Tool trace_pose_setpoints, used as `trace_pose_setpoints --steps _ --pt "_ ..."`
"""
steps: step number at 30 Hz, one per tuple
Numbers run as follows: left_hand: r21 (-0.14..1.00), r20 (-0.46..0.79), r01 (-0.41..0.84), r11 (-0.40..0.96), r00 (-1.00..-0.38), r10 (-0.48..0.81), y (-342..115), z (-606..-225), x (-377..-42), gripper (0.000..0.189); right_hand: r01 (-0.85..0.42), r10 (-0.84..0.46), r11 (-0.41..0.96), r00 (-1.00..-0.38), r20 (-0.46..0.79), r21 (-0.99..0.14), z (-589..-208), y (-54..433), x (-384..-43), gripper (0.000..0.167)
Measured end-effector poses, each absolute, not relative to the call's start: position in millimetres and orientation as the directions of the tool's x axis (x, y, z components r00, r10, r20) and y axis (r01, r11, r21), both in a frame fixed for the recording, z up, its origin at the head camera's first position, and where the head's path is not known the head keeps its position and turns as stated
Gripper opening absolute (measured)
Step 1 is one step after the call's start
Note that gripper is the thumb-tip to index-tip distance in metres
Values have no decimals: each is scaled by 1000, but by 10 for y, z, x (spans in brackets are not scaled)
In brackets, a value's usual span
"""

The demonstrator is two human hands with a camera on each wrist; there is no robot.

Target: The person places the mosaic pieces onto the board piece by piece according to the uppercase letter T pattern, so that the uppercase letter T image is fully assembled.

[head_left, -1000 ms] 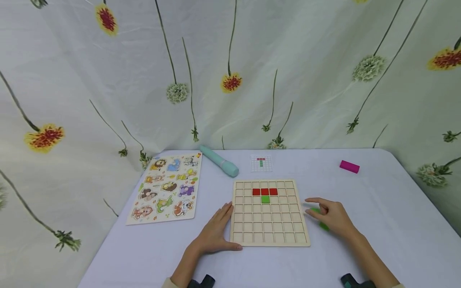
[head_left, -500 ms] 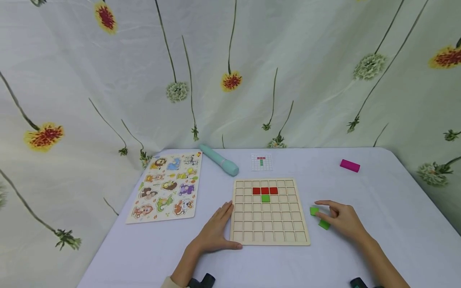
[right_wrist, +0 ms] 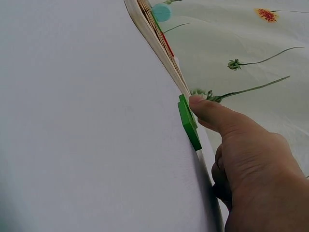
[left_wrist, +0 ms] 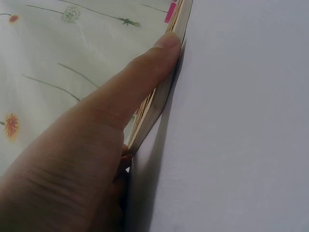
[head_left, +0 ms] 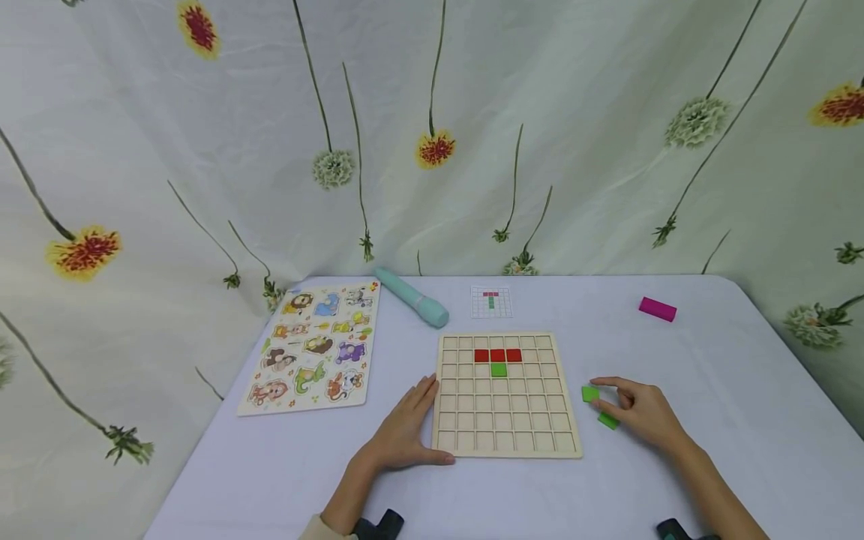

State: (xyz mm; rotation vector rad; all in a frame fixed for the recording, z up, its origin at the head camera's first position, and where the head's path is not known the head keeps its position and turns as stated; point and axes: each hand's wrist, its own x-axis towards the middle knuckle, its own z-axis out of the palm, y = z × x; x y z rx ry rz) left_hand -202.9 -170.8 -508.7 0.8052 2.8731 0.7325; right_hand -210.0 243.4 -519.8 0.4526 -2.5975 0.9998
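Note:
A wooden grid board (head_left: pixel 506 420) lies flat on the table, with a row of red square tiles (head_left: pixel 497 355) and one green square tile (head_left: pixel 499 370) under the middle one. My left hand (head_left: pixel 403 430) rests against the board's near left corner, its straight fingers along the left side and the thumb (left_wrist: pixel 169 41) at the front edge. Right of the board, my right hand (head_left: pixel 641 410) pinches a loose green square tile (head_left: pixel 590 394) between thumb and index finger. A second loose green tile (head_left: pixel 608 421) lies just below the thumb.
Behind the board lies a small pattern card (head_left: pixel 491 302) with a red and green T. A teal microphone-shaped object (head_left: pixel 413 297) is to its left. An animal puzzle board (head_left: pixel 310 349) occupies the left side. A magenta block (head_left: pixel 658 309) sits at the back right.
My right hand has moved slightly right, and its thumb and index finger have come in around the loose green tile. The left hand stays at the board's corner.

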Motion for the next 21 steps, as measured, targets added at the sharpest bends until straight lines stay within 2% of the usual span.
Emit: trace_pose_setpoints --steps 21 --pt "463 56 468 753 -863 502 -1703 -5081 -2033 123 -369 -190 733 -918 348 -572 -5164 2408 -2089 27"
